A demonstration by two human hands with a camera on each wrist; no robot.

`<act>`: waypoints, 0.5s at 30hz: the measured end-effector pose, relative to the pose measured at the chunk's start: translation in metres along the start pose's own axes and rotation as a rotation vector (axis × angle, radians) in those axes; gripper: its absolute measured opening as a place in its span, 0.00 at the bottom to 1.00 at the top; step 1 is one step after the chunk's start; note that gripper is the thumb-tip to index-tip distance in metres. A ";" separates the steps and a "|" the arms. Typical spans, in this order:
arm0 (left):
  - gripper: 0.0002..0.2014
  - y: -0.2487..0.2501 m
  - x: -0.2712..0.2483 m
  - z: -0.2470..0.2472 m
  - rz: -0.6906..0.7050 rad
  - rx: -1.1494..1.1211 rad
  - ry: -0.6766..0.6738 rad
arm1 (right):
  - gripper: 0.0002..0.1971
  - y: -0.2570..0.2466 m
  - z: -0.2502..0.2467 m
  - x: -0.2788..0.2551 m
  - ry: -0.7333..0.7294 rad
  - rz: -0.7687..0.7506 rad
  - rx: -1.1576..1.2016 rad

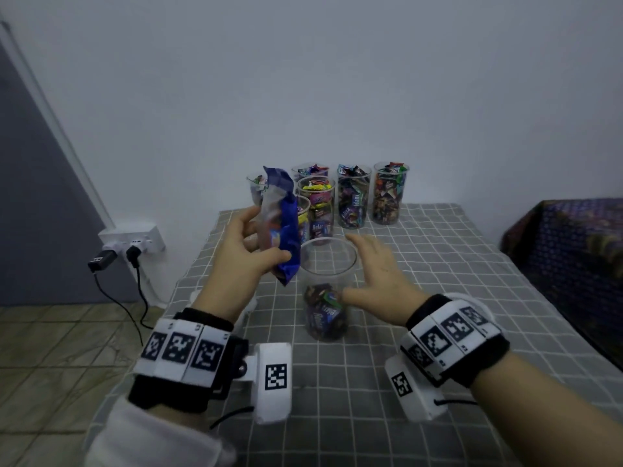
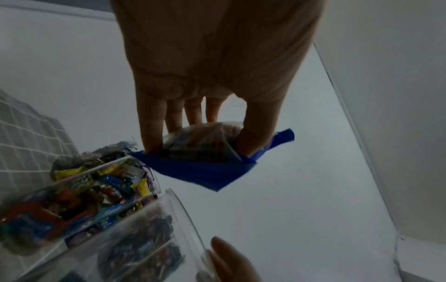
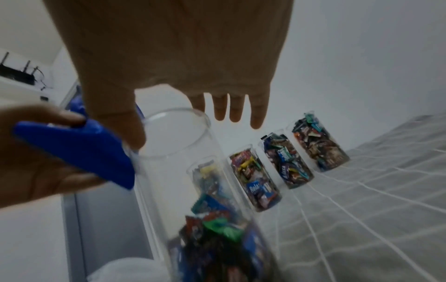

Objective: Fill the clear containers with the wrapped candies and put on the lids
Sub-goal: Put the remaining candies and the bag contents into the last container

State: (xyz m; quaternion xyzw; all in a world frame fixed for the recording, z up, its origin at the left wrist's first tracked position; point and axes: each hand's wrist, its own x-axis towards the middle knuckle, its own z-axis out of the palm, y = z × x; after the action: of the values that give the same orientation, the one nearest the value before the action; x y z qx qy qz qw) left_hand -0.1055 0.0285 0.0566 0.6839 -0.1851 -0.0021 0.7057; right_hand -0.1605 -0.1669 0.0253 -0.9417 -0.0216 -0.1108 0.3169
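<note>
Two hands were held over a grey checked cloth point(image 1: 438, 264), each wrist strapped with a marker band. Nearest stood a clear container point(image 1: 327, 288), upright and lidless, with wrapped candies point(image 1: 325, 315) lying only in its lower part. The right hand point(image 1: 381, 278) was seen beside that container with its fingers spread and straight, the thumb close against the rim; no grip was closed on the wall. The left hand point(image 1: 246, 251) was clamped on a blue candy bag point(image 1: 281, 227), thumb on one face and fingers on the other, the bag raised just left of the container's mouth. Farther back, against the wall, several filled containers point(image 1: 354, 197) were grouped close together without lids. A wall socket point(image 1: 135, 241) with plugs was visible at the left.
</note>
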 end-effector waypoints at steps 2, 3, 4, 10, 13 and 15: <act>0.35 -0.001 -0.007 -0.005 -0.007 0.040 -0.064 | 0.34 -0.012 -0.011 -0.002 0.154 -0.030 0.090; 0.38 -0.001 -0.010 -0.008 -0.013 0.071 -0.104 | 0.23 -0.017 -0.016 -0.001 0.236 -0.048 0.177; 0.40 -0.002 -0.012 -0.010 -0.022 0.108 -0.143 | 0.13 -0.025 -0.022 0.001 0.291 -0.064 0.279; 0.46 -0.009 -0.025 -0.012 -0.053 0.233 -0.279 | 0.23 -0.078 -0.019 0.012 0.120 -0.058 0.479; 0.46 -0.012 -0.032 -0.015 -0.085 0.251 -0.306 | 0.16 -0.086 -0.008 0.015 -0.034 0.021 0.528; 0.44 -0.014 -0.036 -0.019 -0.123 0.289 -0.332 | 0.15 -0.089 0.000 0.014 -0.142 0.097 0.609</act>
State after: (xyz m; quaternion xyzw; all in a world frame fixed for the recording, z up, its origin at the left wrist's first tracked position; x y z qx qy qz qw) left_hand -0.1300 0.0554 0.0337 0.7782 -0.2550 -0.1311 0.5587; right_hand -0.1570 -0.0962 0.0814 -0.8088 -0.0311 -0.0183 0.5869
